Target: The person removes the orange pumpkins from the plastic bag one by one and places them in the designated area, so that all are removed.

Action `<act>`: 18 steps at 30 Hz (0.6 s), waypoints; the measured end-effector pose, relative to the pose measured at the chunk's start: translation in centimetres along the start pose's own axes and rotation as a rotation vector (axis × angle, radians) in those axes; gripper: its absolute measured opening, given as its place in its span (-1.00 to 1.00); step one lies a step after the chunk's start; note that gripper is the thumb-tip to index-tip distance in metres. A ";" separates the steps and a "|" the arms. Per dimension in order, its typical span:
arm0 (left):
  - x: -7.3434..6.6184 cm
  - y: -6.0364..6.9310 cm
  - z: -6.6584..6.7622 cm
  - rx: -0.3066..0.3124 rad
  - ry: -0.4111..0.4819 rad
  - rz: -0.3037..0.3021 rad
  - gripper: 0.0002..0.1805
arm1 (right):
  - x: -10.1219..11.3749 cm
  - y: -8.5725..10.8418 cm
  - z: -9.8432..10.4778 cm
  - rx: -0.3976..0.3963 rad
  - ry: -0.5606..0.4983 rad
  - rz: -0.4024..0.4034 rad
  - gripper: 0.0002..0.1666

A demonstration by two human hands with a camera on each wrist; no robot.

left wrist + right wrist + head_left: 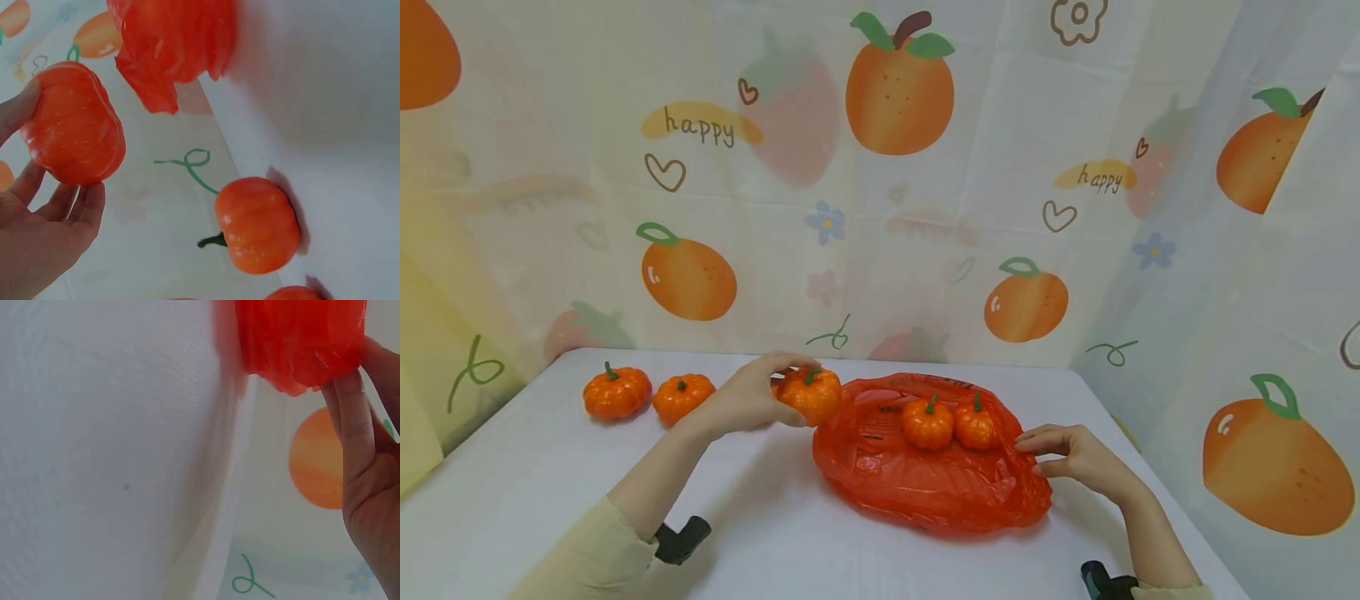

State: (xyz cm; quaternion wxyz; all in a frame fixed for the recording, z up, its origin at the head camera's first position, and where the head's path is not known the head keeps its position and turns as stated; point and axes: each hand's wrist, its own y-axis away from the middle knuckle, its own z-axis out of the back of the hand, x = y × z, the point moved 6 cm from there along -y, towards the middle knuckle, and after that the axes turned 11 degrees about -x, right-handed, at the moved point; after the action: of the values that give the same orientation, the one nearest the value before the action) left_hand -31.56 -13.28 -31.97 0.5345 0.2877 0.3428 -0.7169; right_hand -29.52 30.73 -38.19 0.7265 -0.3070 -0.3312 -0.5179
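My left hand (752,396) grips a small orange pumpkin (811,395) with a green stem, raised just beside the left rim of a red plastic bag (917,492). In the left wrist view, the thumb and fingers curl around this pumpkin (78,125). The bag lies spread open on the table, and two pumpkins (928,425) sit side by side in its mouth. At the bag's right edge, my right hand (1082,458) pinches the plastic between thumb and fingers. The right wrist view shows the fingers (355,419) at the gathered red plastic (306,344).
Two more pumpkins, one far left (617,393) and one nearer my left forearm (683,398), stand on the white table (760,533). A printed fruit curtain (865,208) hangs behind the table and along its sides. Dark devices (682,540) are strapped at both wrists.
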 end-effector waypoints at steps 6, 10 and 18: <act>1.1 0.6 1.2 0.029 0.001 0.011 -0.29 | -0.1 -0.1 -0.1 0.003 0.003 -0.015 -0.59; 1.7 0.9 2.0 0.053 0.014 -0.012 -0.30 | -0.1 -0.1 -0.1 0.006 0.005 -0.020 -0.59; 3.5 1.1 2.9 0.180 0.022 -0.062 -0.31 | 0.1 -0.1 -0.2 0.002 0.024 -0.024 -0.58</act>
State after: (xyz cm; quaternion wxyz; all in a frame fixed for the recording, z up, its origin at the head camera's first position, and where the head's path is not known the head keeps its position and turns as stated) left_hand -31.53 -17.76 -33.17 0.4804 0.3317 0.2913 -0.7578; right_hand -29.55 30.50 -38.18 0.7244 -0.2960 -0.3265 -0.5302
